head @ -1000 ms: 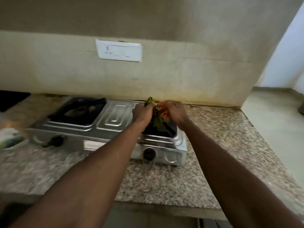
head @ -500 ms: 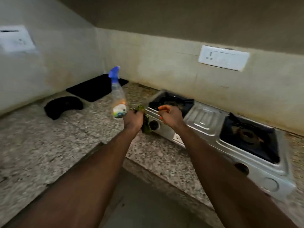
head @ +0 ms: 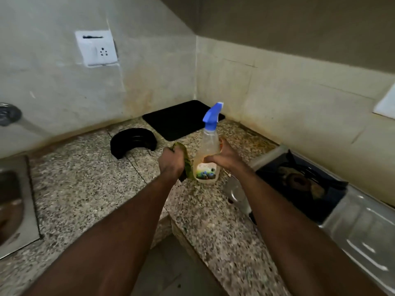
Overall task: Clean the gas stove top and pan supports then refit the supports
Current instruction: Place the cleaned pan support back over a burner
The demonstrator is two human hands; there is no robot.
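Right hand has fingers curled round the body of the spray bottle, upright on the counter just left of the gas stove, evidently to take up cleaner for the stove top. Left hand is clamped on a green cloth touching the bottle, ready for wiping. Half a second earlier the right hand was empty, right of the bottle and apart from it.

Right hand reached to spray bottle, now grips its body.

Speckled counter: black mat in corner, curved black piece beside, stove right.
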